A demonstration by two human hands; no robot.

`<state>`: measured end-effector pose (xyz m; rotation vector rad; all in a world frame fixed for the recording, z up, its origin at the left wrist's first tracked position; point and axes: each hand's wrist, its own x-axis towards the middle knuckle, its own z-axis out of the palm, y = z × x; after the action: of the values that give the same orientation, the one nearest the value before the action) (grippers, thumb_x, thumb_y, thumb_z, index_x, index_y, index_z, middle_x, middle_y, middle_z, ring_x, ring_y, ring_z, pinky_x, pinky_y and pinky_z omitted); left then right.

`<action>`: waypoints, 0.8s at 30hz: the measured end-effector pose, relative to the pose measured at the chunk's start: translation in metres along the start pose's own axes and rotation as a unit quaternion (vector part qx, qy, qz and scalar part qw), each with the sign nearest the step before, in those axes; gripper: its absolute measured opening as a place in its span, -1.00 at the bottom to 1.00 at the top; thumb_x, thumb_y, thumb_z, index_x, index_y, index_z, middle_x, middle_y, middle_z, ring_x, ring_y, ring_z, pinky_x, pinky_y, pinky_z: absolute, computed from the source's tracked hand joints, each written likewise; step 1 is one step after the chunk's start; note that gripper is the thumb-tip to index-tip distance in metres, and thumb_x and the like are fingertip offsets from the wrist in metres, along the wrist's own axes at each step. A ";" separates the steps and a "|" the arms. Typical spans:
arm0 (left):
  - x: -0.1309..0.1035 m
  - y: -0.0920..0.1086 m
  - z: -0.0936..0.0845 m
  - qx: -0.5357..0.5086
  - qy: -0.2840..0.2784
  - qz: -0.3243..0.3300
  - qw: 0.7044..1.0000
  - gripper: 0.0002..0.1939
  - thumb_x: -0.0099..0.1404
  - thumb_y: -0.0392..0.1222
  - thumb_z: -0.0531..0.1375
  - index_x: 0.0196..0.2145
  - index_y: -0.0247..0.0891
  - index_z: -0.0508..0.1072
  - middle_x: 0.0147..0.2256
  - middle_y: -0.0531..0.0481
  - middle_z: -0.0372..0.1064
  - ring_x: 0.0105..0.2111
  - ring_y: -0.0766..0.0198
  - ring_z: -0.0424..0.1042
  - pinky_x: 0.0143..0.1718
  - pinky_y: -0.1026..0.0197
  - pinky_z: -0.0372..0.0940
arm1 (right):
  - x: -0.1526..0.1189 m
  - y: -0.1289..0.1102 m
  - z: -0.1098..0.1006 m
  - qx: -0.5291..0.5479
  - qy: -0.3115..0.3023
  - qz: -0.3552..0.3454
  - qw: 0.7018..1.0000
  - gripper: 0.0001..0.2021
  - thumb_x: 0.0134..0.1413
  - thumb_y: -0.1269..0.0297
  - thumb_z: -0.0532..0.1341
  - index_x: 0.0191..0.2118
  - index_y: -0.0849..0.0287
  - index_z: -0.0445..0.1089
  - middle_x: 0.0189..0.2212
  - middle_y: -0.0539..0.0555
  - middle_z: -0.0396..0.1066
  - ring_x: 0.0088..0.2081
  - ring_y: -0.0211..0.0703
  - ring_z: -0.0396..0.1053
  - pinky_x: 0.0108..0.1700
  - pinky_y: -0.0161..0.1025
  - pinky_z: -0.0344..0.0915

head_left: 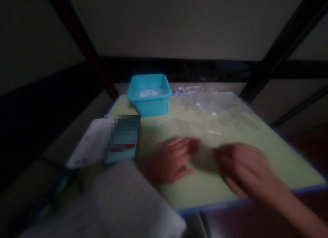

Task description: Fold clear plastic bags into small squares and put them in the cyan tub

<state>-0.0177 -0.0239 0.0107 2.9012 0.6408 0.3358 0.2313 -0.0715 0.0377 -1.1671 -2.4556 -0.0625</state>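
Observation:
Over the pale yellow tabletop point(187, 193), my left hand point(174, 159) lies with its fingers stretched to the right and its thumb apart. My right hand point(241, 166), smeared by motion, has its fingers drawn together, with the tips pointing left. In the gap between both hands is a faint, clear plastic piece point(205, 147), whose outline is too blurred to name more exactly. It reaches to the right fingertips, which seem to pinch its edge. Just beyond the hands, a flat clear sheet or bag point(180, 125) lies on the table.
At the back left stands a turquoise basin point(153, 106) with whitish contents. Clear plastic pieces point(215, 101) are heaped at the back right. On the left are a white board point(89, 142) and a dark-edged phone-like device point(124, 139), its face pixelated. The table has a blue edge point(302, 189).

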 end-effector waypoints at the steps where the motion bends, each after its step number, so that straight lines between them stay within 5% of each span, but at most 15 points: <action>1: 0.000 -0.002 0.001 0.016 0.015 -0.034 0.999 -0.43 0.37 0.00 -0.02 0.22 -0.38 0.07 0.28 -0.22 -0.06 0.30 0.12 -0.12 0.30 0.00 -0.19 | 0.014 0.007 0.004 0.004 -0.005 -0.001 1.000 -0.66 0.31 0.14 -0.08 0.02 0.04 0.34 0.01 0.17 0.36 -0.05 -0.06 0.37 -0.03 -0.04 0.37; 5: -0.001 -0.015 0.009 0.064 0.059 -0.163 0.983 -0.45 0.38 -0.12 -0.07 0.24 -0.45 0.00 0.29 -0.27 -0.12 0.30 0.11 -0.15 0.29 0.00 -0.13 | 0.061 0.044 0.030 0.014 -0.095 -0.007 0.995 -0.45 0.31 0.09 -0.15 0.23 0.37 0.11 0.25 0.30 0.05 0.24 0.07 0.06 0.21 0.03 0.13; 7: -0.003 -0.022 0.014 0.074 0.053 -0.193 0.977 -0.43 0.37 -0.11 -0.06 0.23 -0.49 -0.01 0.29 -0.31 -0.14 0.31 0.08 -0.18 0.28 -0.02 -0.11 | 0.068 0.056 0.045 0.025 -0.127 -0.023 0.991 -0.39 0.29 0.01 -0.15 0.28 0.35 0.00 0.29 0.27 -0.08 0.29 0.04 -0.08 0.27 0.03 -0.01; 11: -0.007 -0.029 0.020 0.080 0.024 -0.218 0.972 -0.37 0.37 -0.04 -0.07 0.23 -0.56 -0.04 0.29 -0.39 -0.17 0.30 0.01 -0.19 0.27 -0.03 -0.09 | 0.063 0.062 0.064 0.028 -0.145 -0.019 0.989 -0.32 0.27 -0.09 -0.18 0.32 0.31 -0.12 0.30 0.26 -0.13 0.30 0.00 -0.14 0.29 0.04 -0.09; 18: -0.008 -0.027 0.022 0.085 0.017 -0.222 0.971 -0.37 0.37 0.00 -0.07 0.23 -0.53 -0.03 0.28 -0.39 -0.17 0.31 0.01 -0.20 0.27 -0.05 -0.11 | 0.054 0.074 0.068 -0.006 -0.132 -0.007 0.991 -0.29 0.24 -0.13 -0.19 0.35 0.21 -0.28 0.31 0.18 -0.16 0.30 0.03 -0.16 0.29 0.02 -0.08; 24: -0.007 -0.026 0.019 0.088 0.000 -0.232 0.969 -0.36 0.37 0.01 -0.07 0.23 -0.54 -0.02 0.29 -0.38 -0.18 0.30 0.01 -0.19 0.27 -0.05 -0.11 | 0.049 0.091 0.066 -0.038 -0.143 0.049 0.988 -0.26 0.22 -0.17 -0.22 0.34 0.27 -0.19 0.30 0.22 -0.11 0.30 0.06 -0.18 0.28 0.04 -0.08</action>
<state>-0.0294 -0.0050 -0.0144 2.7842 1.3734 0.2254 0.2491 0.0370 -0.0157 -1.4132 -2.6570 0.0447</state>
